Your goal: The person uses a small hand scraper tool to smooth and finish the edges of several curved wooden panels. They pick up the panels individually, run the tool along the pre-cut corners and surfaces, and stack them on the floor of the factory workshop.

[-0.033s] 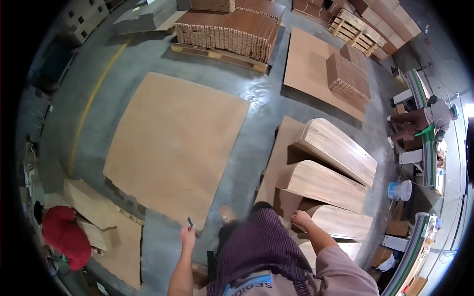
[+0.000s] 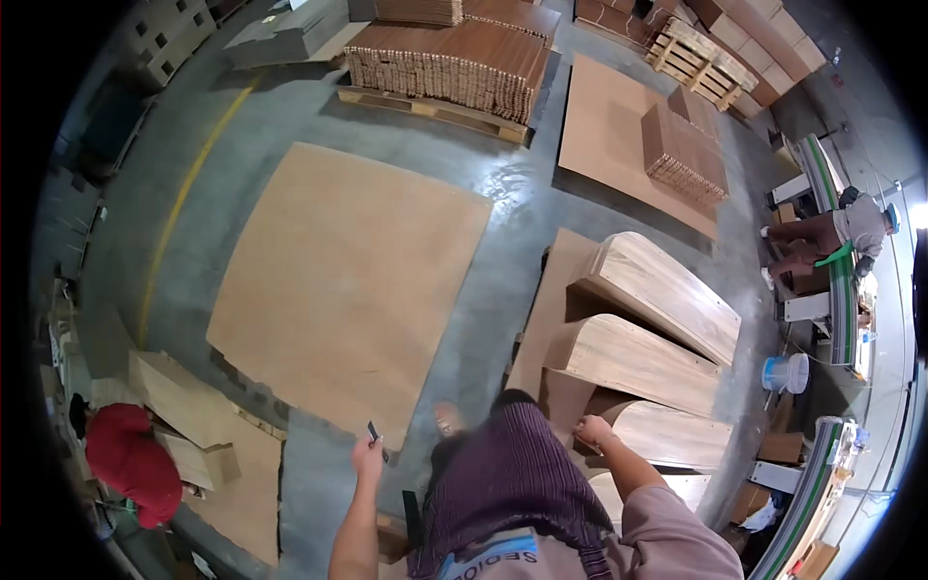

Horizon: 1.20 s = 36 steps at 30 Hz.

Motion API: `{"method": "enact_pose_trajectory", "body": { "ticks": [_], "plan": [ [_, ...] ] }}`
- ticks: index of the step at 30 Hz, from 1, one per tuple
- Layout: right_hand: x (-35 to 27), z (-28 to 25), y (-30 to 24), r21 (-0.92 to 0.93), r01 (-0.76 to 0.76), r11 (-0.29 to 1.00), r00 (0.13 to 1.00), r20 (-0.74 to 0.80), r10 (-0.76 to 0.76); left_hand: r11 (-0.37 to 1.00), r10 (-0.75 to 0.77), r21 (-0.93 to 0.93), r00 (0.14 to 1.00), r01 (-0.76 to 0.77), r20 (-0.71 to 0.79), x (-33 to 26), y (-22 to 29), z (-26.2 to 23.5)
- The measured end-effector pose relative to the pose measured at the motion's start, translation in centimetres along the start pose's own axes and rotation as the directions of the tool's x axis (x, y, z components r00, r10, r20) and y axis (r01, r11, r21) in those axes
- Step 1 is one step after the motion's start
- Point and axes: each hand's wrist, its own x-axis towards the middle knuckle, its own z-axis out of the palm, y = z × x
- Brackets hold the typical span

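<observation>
My left hand (image 2: 367,458) is closed round a small, dark, flat tool (image 2: 374,431) that sticks up past the fingers; its exact kind is too small to tell. It is held over the near edge of a large brown cardboard sheet (image 2: 338,280). On my right side, my right hand (image 2: 593,431) has its fingers curled, and whatever may be inside is hidden. Close beside it lies the rounded end of a pale wood-grain panel (image 2: 672,435). Similar panels, among them a middle one (image 2: 643,358) and a far one (image 2: 667,295), stand in stacks on a brown sheet (image 2: 561,261).
Brown boards (image 2: 445,82) are piled on a pallet at the back, with a smaller stack (image 2: 686,155) to their right. A person in red (image 2: 133,459) bends over boards at the left. Another person (image 2: 851,227) works at a bench on the right, near a bucket (image 2: 784,373).
</observation>
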Motion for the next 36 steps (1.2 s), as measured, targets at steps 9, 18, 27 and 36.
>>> {"method": "enact_pose_trajectory", "body": {
  "ticks": [9,18,27,36],
  "plan": [
    [-4.0,3.2,4.9,0.211,-0.153,0.965,0.983,-0.065,0.17,0.983,0.023,0.18,0.997,-0.036,0.072,5.2,8.6,-2.5],
    [-1.0,-2.3,5.0,0.308,-0.161,0.938,0.985,-0.011,0.173,0.942,0.147,0.26,0.958,-0.212,0.248,10.1,19.1,-2.6],
    [12.4,-20.8,4.5,0.584,-0.067,0.809,0.931,-0.256,0.261,0.931,0.238,0.228,0.947,-0.285,0.215,25.7,37.4,0.9],
    [16.1,-28.8,11.1,0.973,0.09,0.215,0.837,-0.191,0.513,0.845,0.354,0.135,0.73,-0.518,0.585,27.5,60.5,22.7]
  ]
}}
